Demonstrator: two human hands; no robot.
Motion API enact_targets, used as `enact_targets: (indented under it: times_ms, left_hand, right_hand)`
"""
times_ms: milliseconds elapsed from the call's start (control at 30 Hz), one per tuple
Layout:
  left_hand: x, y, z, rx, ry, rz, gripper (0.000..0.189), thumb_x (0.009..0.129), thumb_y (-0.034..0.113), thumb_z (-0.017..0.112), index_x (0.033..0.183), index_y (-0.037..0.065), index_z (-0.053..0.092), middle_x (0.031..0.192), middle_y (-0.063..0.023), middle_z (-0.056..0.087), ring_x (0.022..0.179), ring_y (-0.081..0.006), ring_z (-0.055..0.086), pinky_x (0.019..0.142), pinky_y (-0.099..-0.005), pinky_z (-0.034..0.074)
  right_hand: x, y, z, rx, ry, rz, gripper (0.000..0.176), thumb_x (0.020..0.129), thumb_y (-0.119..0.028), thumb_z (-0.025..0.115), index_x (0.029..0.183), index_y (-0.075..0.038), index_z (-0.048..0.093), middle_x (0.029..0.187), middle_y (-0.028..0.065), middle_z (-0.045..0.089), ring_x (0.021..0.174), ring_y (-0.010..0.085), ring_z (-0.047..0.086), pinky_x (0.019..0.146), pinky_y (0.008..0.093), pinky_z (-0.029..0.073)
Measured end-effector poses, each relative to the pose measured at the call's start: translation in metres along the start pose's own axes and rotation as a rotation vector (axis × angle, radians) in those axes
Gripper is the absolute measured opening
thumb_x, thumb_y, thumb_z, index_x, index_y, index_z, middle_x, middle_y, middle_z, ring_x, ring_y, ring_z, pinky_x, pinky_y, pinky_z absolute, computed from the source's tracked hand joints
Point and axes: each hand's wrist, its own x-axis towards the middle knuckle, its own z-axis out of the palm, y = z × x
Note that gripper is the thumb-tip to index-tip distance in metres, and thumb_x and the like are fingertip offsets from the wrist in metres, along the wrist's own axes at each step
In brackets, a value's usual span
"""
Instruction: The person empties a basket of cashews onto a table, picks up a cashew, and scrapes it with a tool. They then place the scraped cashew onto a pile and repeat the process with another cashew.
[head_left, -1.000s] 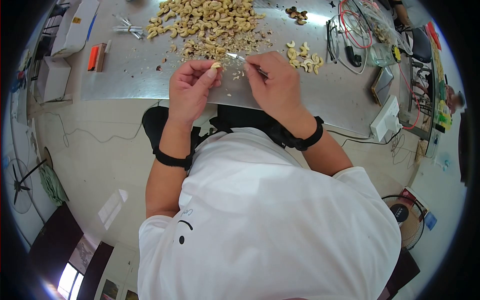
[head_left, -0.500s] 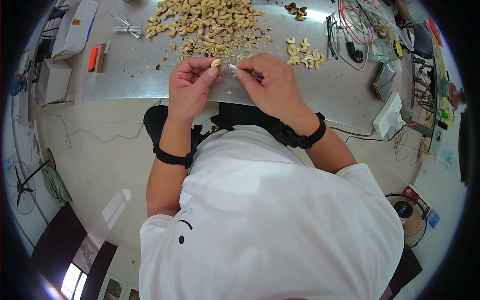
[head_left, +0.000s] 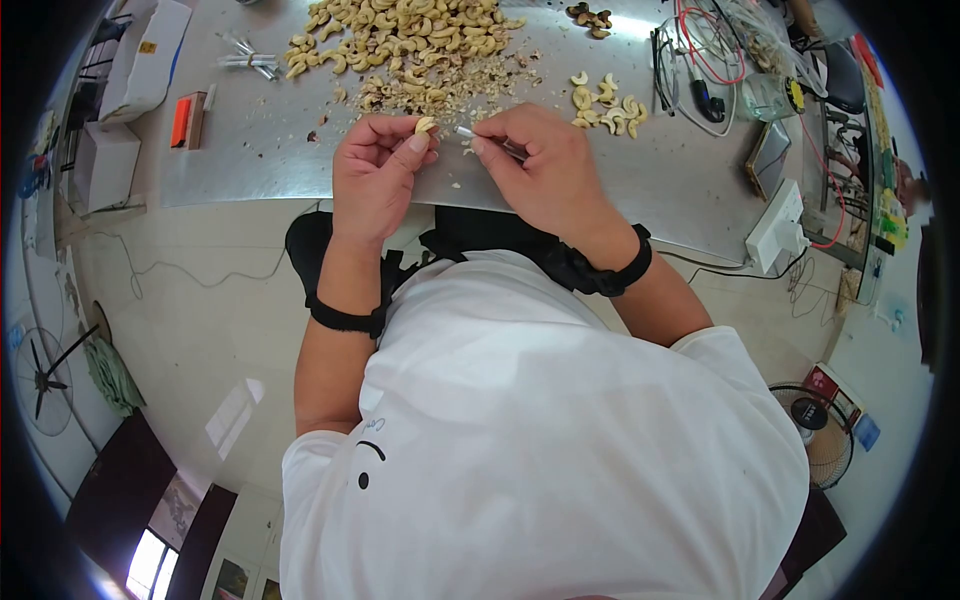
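My left hand point(head_left: 378, 178) pinches a pale cashew nut point(head_left: 425, 125) between thumb and fingers, just above the near edge of the metal table point(head_left: 250, 150). My right hand point(head_left: 535, 165) grips a small metal knife point(head_left: 470, 133), its tip pointing left, a short gap from the nut. A big pile of cashews point(head_left: 400, 35) with shell scraps lies behind the hands. A smaller group of cashews point(head_left: 603, 105) sits to the right of my right hand.
An orange-and-brown block point(head_left: 186, 118) and a white box point(head_left: 150, 50) sit at the table's left. Cables point(head_left: 700, 60), a jar point(head_left: 765, 100), a phone point(head_left: 768, 160) and a white power strip point(head_left: 775, 232) crowd the right side. A few dark nuts point(head_left: 590, 17) lie at the far edge.
The right hand brought the knife tip from behind the nut toward it, touched it half a second ago, and now holds it slightly apart. The left hand stayed nearly still.
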Motion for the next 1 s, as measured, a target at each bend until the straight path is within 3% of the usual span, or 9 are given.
enact_targets:
  times_ms: [400,700,1000]
  left_hand:
    - [0.0,-0.001,-0.002,-0.03,-0.043,0.017,0.019,0.099,-0.005,0.063,0.116,0.002,0.063,0.116,-0.0141,0.072,0.103,-0.0218,0.071,0.092,-0.0347,0.058]
    - [-0.001,0.002,-0.008,-0.078,-0.093,-0.037,0.015,0.101,-0.002,0.061,0.115,0.003,0.064,0.116,-0.0143,0.072,0.104,-0.0212,0.07,0.091,-0.0341,0.057]
    - [0.001,0.003,0.0,-0.108,-0.016,-0.015,0.019,0.102,-0.001,0.06,0.12,0.004,0.064,0.124,-0.0169,0.071,0.104,-0.0189,0.07,0.091,-0.0326,0.057]
  right_hand:
    - [0.0,0.001,0.007,-0.015,0.006,0.015,0.008,0.086,-0.007,0.073,0.092,-0.002,0.072,0.082,0.0138,0.068,0.073,0.032,0.067,0.064,0.0394,0.053]
    - [0.002,0.01,0.014,-0.156,0.186,-0.01,0.007,0.087,-0.006,0.073,0.092,-0.002,0.071,0.084,0.0133,0.069,0.074,0.0312,0.068,0.065,0.0388,0.054]
    - [-0.001,-0.002,0.011,0.025,0.0,0.002,0.009,0.087,-0.006,0.074,0.094,-0.002,0.072,0.085,0.0135,0.069,0.074,0.0295,0.069,0.065,0.0362,0.055]
